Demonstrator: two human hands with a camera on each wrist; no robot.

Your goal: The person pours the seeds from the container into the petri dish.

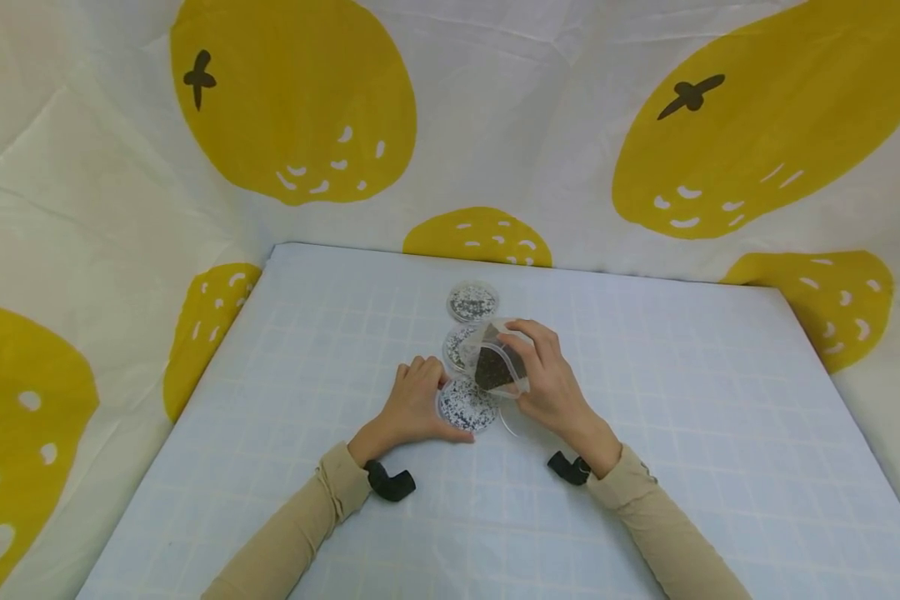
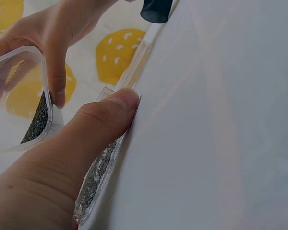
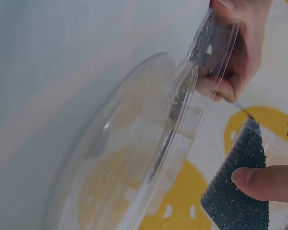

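Observation:
My right hand [image 1: 555, 383] grips a clear plastic container [image 1: 501, 385], tilted over the dishes with small black grains [image 3: 240, 182] heaped along its low side. The grains look like sesame seeds. My left hand [image 1: 416, 404] holds the nearest round clear dish [image 1: 467, 406], fingers at its far left side and thumb along the near rim. That dish contains mixed black and white bits. Behind it, partly covered by the container, is a second such dish [image 1: 456, 346]. A third dish [image 1: 472, 300] stands farthest back, with similar contents.
A clear round lid [image 1: 512, 423] lies on the table just right of the nearest dish; clear rims [image 3: 110, 124] loom large in the right wrist view. A pale checked cloth covers the table [image 1: 307, 333]. Behind it hangs a fruit-patterned curtain [image 1: 510, 125].

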